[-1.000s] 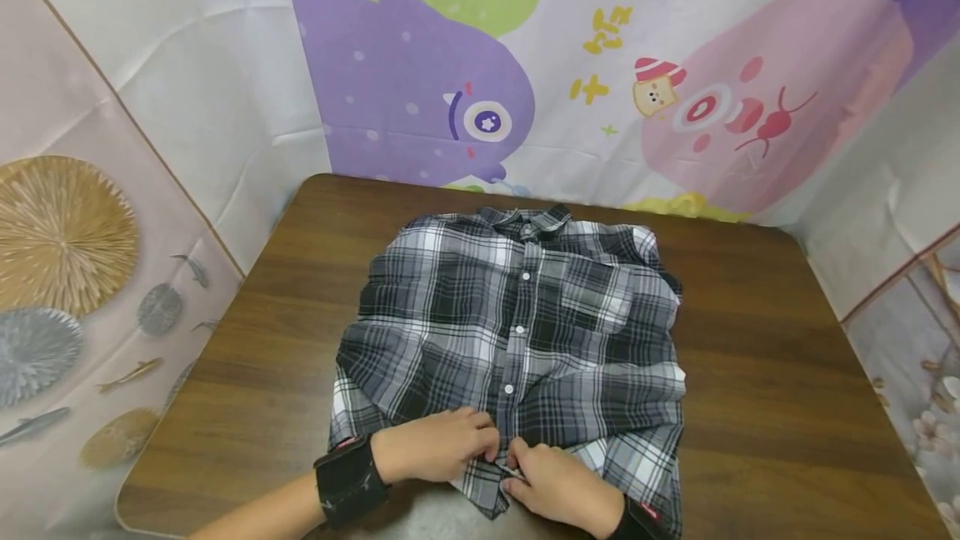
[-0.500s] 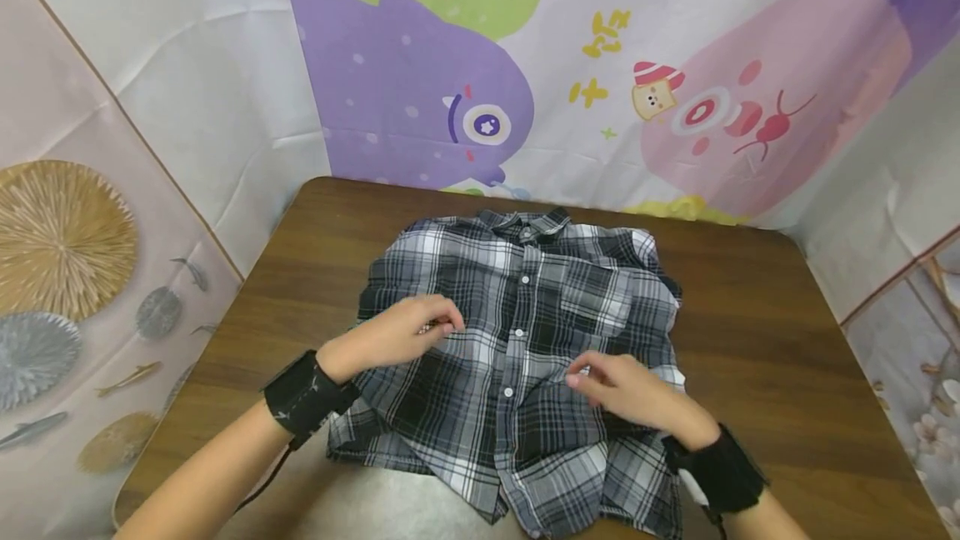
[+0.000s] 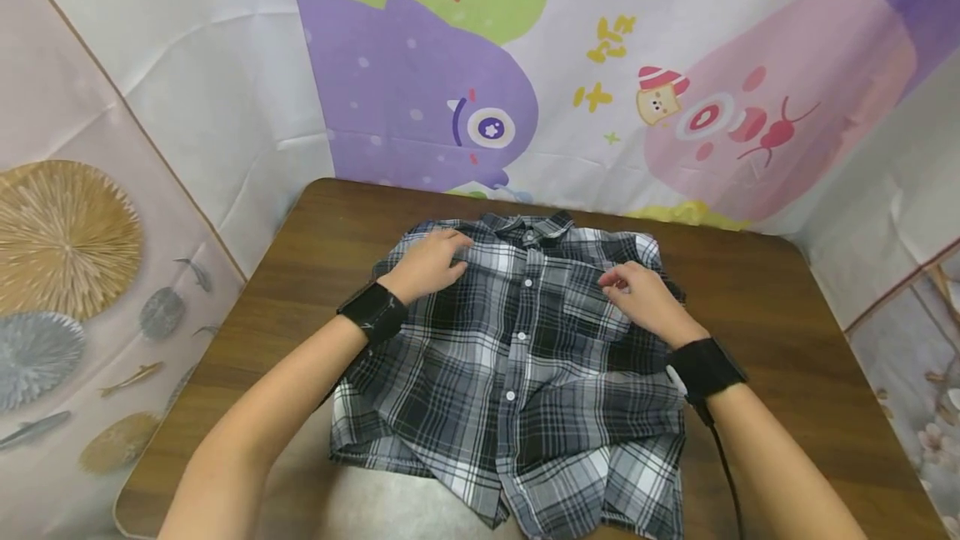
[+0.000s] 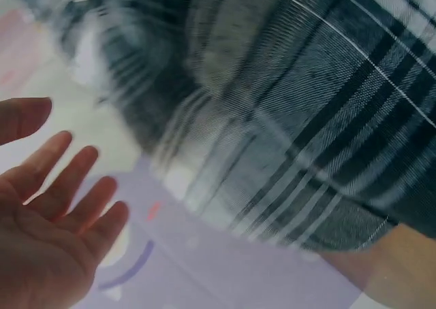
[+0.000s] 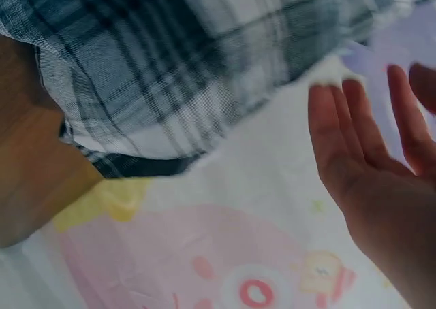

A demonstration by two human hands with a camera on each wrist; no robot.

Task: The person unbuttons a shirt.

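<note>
Plaid shirt face up on worktop, both hands above it, holding nothing

Checked shirt [image 3: 457,357] lies front up mid-worktop [image 3: 757,332], collar [image 3: 553,227] far, hem near, buttoned placket [image 3: 516,365] roughly down the middle. Probably placed like this so the whole front sits within reach of both arms. Some creases; where the sleeves go, can't tell.

Left hand [image 3: 429,263] is over the far left shoulder area, right hand [image 3: 641,297] over the chest pocket [image 3: 596,302] on the right. Each grip is loose, fingers relaxed, no cloth between them; wrist views show both apart from fabric. Hands sit either side of the placket, likely to cover both halves evenly. Black wristbands [image 3: 373,312] on both arms, presumably for the wrist cameras.
</note>
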